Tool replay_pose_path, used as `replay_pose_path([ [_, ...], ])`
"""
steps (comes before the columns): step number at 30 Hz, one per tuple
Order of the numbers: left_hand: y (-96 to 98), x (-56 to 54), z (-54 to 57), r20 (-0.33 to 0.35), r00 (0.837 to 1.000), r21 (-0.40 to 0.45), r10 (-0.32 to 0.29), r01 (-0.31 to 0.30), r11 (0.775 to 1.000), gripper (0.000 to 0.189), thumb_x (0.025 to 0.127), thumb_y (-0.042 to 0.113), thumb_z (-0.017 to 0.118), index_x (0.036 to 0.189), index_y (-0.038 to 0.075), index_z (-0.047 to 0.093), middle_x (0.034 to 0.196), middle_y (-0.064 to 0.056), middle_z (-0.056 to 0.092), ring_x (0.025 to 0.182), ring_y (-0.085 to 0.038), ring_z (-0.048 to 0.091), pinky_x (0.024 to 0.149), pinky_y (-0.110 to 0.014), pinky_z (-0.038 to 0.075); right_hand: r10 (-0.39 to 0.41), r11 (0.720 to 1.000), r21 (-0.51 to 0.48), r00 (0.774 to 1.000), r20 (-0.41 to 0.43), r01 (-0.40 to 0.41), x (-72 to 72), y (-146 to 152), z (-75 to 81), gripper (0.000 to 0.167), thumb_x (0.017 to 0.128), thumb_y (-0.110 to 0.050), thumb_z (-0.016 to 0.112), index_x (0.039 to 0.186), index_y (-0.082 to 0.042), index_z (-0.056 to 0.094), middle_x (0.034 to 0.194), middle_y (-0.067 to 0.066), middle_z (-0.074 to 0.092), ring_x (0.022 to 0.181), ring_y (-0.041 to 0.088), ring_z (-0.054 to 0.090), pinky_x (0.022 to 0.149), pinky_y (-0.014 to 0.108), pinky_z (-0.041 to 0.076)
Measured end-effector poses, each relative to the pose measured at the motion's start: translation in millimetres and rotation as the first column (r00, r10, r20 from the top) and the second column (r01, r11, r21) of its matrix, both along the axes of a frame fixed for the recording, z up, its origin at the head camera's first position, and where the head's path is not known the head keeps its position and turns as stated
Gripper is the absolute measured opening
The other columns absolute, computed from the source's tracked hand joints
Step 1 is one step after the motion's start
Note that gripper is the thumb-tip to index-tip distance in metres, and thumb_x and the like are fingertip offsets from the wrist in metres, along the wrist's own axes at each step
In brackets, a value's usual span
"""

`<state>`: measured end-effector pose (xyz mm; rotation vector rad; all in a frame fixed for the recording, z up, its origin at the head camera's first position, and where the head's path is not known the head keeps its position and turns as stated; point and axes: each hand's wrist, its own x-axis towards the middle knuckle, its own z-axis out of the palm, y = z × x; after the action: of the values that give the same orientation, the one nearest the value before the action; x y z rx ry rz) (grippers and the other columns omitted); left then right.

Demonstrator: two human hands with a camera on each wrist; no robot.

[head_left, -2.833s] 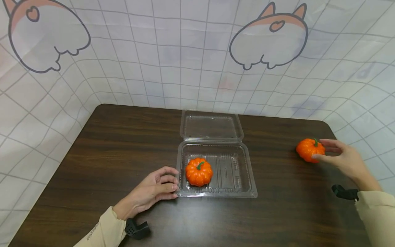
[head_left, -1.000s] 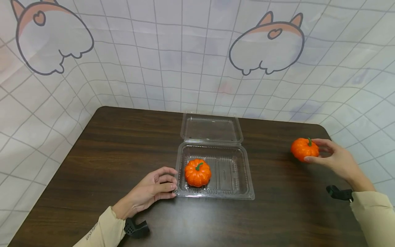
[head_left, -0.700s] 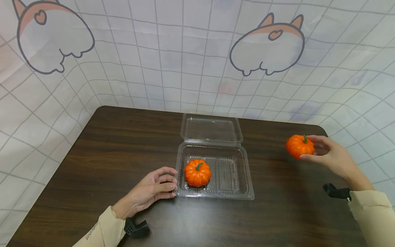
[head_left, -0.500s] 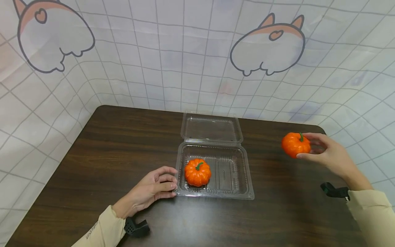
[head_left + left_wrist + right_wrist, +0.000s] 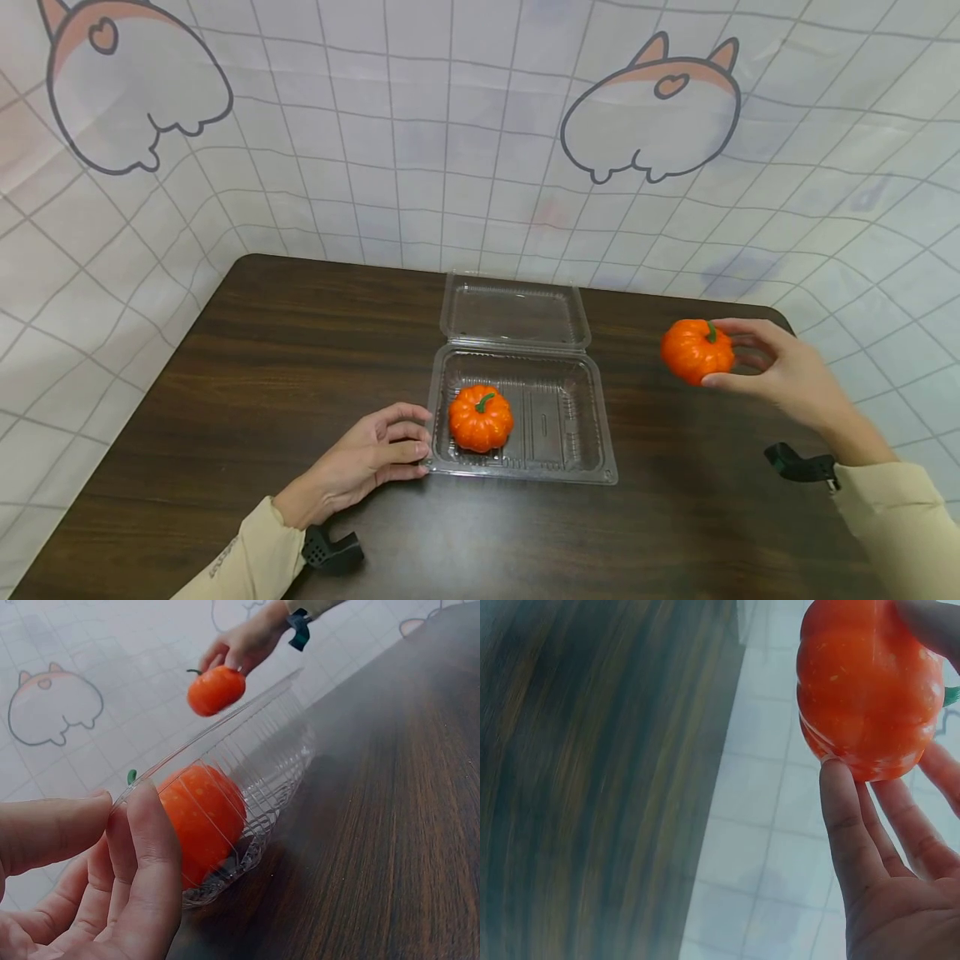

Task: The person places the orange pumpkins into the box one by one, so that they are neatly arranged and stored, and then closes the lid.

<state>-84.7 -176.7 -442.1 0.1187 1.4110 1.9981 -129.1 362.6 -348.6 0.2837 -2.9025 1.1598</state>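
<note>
My right hand grips a small orange pumpkin with a green stem, thumb on one side and fingers on the other. In the left wrist view this pumpkin hangs above the table, beyond the box rim. A clear plastic clamshell box lies with its lid folded back. Another orange pumpkin sits in the left part of its base. At the base's left edge is my left hand; the left wrist view shows its thumb and fingers pinching the rim.
The box stands on a dark brown wooden table. A white grid-patterned cloth with cartoon corgi prints hangs behind the table and along its sides. Black camera mounts sit on both wrists.
My right hand has lifted its pumpkin off the table at the right and carried it leftward, nearer the box. The left hand keeps its place at the rim.
</note>
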Motion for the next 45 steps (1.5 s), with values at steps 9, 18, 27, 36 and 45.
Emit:
replay_pose_path([
  [9,-1.4,-0.3,0.0,-0.016,1.0,-0.007,0.003,-0.004,1.0,0.041,0.098,0.006,0.07,0.132,0.01,0.048,0.103,0.003,0.067,0.087,-0.012,0.068,0.085,-0.03,0.065,0.035,0.999,-0.026,0.999,-0.039,-0.036,2.9,-25,5.3,0.074,0.076,-0.006,0.091,0.141,-0.013,0.057,0.136,-0.021,0.053,0.109,-0.015,0.058,0.087,0.0,0.05],
  [18,-2.8,-0.1,0.9,-0.005,1.0,-0.012,0.006,-0.006,1.0,0.044,0.097,0.006,0.071,0.134,0.008,0.047,0.103,0.002,0.067,0.088,-0.013,0.068,0.086,-0.03,0.065,0.113,0.992,-0.042,0.988,-0.102,-0.118,8.2,-48,10.4,0.073,0.071,0.0,0.093,0.136,-0.012,0.061,0.132,-0.018,0.058,0.11,-0.011,0.06,0.089,0.001,0.05],
  [27,-4.0,0.1,0.1,0.001,1.0,-0.006,0.009,-0.009,1.0,0.043,0.097,0.006,0.07,0.133,0.009,0.047,0.103,0.002,0.067,0.088,-0.013,0.068,0.085,-0.03,0.065,0.186,0.981,-0.028,0.974,-0.129,-0.191,11.7,-68,11.3,0.076,0.068,-0.002,0.095,0.135,-0.017,0.064,0.13,-0.015,0.061,0.116,-0.009,0.059,0.093,0.001,0.048],
  [36,-4.1,-0.2,-1.5,-0.001,1.0,0.001,0.005,-0.005,1.0,0.042,0.097,0.006,0.07,0.133,0.009,0.048,0.103,0.003,0.067,0.088,-0.012,0.068,0.086,-0.031,0.065,0.252,0.967,-0.017,0.961,-0.112,-0.255,11.9,-86,10.9,0.079,0.067,-0.008,0.097,0.137,-0.022,0.062,0.131,-0.011,0.061,0.12,-0.006,0.058,0.094,0.004,0.05],
  [45,-1.6,-1.2,-2.3,-0.004,1.0,0.003,-0.003,0.003,1.0,0.041,0.098,0.007,0.07,0.133,0.01,0.049,0.102,0.003,0.067,0.089,-0.012,0.069,0.086,-0.031,0.064,0.294,0.954,-0.032,0.951,-0.092,-0.298,10.9,-99,8.7,0.08,0.066,-0.01,0.098,0.137,-0.019,0.062,0.134,-0.013,0.06,0.122,-0.005,0.057,0.094,0.007,0.052],
])
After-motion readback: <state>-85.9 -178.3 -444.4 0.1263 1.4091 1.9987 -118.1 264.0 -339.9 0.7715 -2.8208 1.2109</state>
